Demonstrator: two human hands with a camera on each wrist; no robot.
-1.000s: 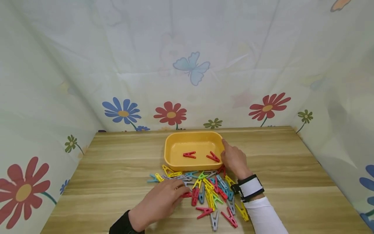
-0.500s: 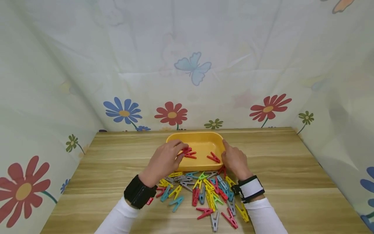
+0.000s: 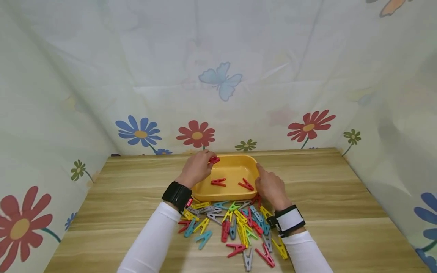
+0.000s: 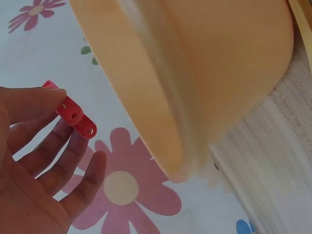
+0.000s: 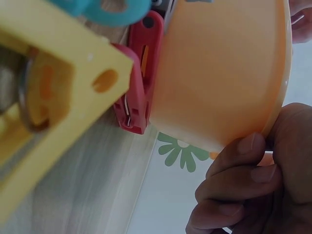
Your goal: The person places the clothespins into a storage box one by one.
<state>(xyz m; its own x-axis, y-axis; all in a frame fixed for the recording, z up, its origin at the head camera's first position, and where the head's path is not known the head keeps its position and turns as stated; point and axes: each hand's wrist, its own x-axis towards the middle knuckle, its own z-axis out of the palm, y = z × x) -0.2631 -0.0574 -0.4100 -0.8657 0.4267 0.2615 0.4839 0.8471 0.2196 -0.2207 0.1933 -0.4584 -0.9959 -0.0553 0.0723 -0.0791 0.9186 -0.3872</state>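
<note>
My left hand is over the far left corner of a yellow plastic tray. Between thumb and fingers it pinches a small red clothespin; the left wrist view shows this clothespin near the fingertips, beside the tray's wall. Two more red clothespins lie apart on the tray floor, one left of the middle and one at the right. My right hand grips the tray's right rim, its fingers curled against the outer wall in the right wrist view.
A loose heap of clothespins in red, yellow, blue, grey and green lies on the wooden table right in front of the tray. Behind the table hangs a flower-printed cloth, with more of it at both sides.
My left hand has picked a red clothespin from the heap's left side and carried it forward over the tray to its far left corner. The right hand has stayed at the rim.
</note>
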